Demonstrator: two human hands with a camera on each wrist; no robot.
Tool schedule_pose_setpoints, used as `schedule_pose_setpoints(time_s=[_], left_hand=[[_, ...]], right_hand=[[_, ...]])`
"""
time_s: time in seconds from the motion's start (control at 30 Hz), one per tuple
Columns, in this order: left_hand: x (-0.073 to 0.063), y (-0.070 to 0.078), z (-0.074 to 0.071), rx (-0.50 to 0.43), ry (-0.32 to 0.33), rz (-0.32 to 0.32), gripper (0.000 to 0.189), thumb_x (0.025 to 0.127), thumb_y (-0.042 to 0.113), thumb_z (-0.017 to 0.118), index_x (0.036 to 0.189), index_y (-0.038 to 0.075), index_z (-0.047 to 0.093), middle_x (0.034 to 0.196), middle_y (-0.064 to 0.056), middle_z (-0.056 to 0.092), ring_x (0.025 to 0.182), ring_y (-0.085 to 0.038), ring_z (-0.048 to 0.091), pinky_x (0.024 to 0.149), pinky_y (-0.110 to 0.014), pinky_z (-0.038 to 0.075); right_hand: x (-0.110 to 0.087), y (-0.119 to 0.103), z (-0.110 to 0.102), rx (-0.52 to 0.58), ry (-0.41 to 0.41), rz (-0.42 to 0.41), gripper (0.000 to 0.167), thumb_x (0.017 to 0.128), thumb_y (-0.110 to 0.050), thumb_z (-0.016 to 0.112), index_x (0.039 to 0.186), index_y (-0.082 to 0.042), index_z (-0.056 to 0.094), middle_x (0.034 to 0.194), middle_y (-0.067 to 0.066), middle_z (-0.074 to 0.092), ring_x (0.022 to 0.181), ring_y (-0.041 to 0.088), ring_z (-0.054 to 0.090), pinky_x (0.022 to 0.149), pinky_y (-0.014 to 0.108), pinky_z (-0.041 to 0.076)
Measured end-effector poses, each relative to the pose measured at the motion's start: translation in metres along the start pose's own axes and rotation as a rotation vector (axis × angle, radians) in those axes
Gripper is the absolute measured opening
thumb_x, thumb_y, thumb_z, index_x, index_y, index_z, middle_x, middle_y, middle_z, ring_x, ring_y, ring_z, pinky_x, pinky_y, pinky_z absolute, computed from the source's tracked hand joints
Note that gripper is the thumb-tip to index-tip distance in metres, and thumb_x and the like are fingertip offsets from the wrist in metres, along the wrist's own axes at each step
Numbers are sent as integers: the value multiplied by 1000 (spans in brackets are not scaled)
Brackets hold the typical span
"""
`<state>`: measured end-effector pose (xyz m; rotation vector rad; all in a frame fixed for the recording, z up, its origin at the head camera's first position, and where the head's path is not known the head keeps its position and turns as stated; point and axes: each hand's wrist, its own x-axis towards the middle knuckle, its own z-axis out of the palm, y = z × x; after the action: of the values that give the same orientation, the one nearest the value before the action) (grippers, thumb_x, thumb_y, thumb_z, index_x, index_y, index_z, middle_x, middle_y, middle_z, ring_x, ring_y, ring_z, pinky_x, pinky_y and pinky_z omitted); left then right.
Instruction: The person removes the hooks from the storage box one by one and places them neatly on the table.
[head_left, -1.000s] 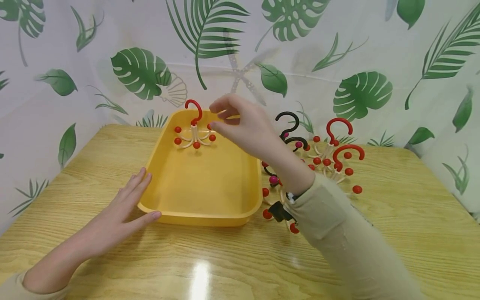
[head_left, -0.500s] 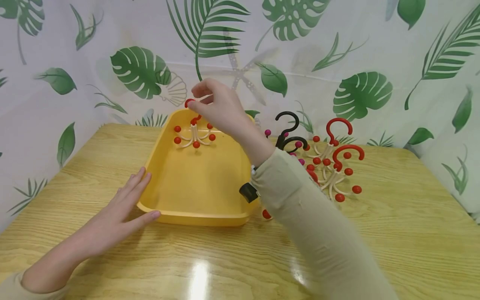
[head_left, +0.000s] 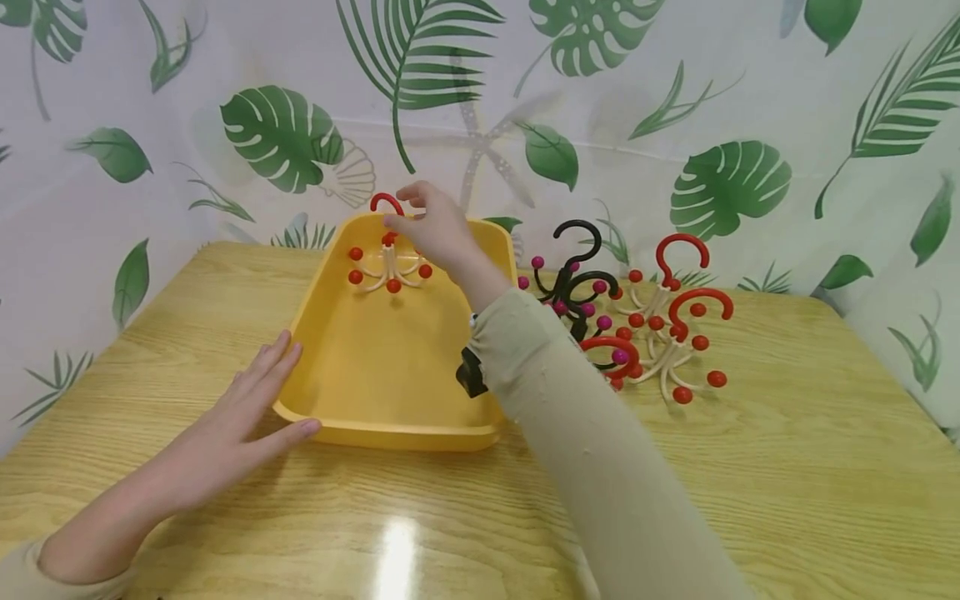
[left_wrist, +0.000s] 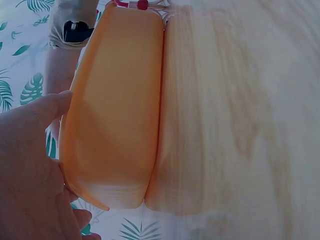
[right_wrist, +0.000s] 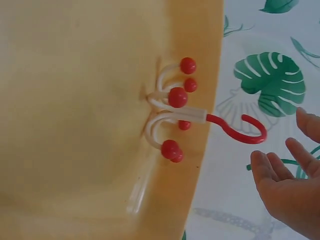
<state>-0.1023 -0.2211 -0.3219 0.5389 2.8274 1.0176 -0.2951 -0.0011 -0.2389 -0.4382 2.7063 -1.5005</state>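
Note:
In the yellow tray (head_left: 390, 367) stands a hook hanger (head_left: 388, 250), upright near the far left corner. It has a red hook, a white stem and several curved white arms tipped with red balls. My right hand (head_left: 437, 225) hovers beside that hook, thumb and fingers spread apart. The right wrist view shows a gap between the fingertips (right_wrist: 257, 157) and the red hook. At the tray's near left corner my left hand (head_left: 225, 433) rests with straight fingers along the side rim and its thumb on the front rim.
Right of the tray stand several more hook hangers: black ones (head_left: 564, 287) with pink balls and red-hooked ones (head_left: 667, 362) with red balls, crowded together. My right sleeve (head_left: 592, 442) covers part of them. A leaf-patterned backdrop (head_left: 480, 83) rises behind the wooden table (head_left: 262, 533).
My right hand has moved left across the tray to the red hook, then dropped slightly. My left hand has stayed on the rim. The hanger in the tray stands where it was.

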Motion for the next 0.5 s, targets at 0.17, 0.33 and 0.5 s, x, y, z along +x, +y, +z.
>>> schedule_pose_setpoints(time_s=[0.17, 0.33, 0.5], left_hand=[[0, 0, 0, -5, -2, -2, 84, 96, 45, 53, 155, 18, 0, 158, 3, -13, 143, -28, -13, 111, -58, -4], [0, -1, 0, -8, 2, 3, 83, 96, 44, 53, 155, 18, 1, 158, 3, -12, 144, -27, -13, 111, -58, -4], [0, -1, 0, -7, 3, 5, 83, 96, 44, 53, 155, 19, 1, 158, 4, -12, 143, -26, -13, 111, -59, -3]], right_hand=[[9, 8, 10, -78, 21, 13, 36, 93, -18, 63, 127, -10, 55, 136, 9, 49, 117, 22, 52, 96, 28, 45], [16, 16, 19, -97, 16, 28, 35, 95, -14, 60, 130, -13, 58, 137, 5, 50, 92, 19, 55, 77, 20, 49], [18, 22, 23, -65, -43, 27, 39, 95, -10, 59, 133, -12, 57, 137, 6, 51, 86, 23, 56, 49, 20, 39]])
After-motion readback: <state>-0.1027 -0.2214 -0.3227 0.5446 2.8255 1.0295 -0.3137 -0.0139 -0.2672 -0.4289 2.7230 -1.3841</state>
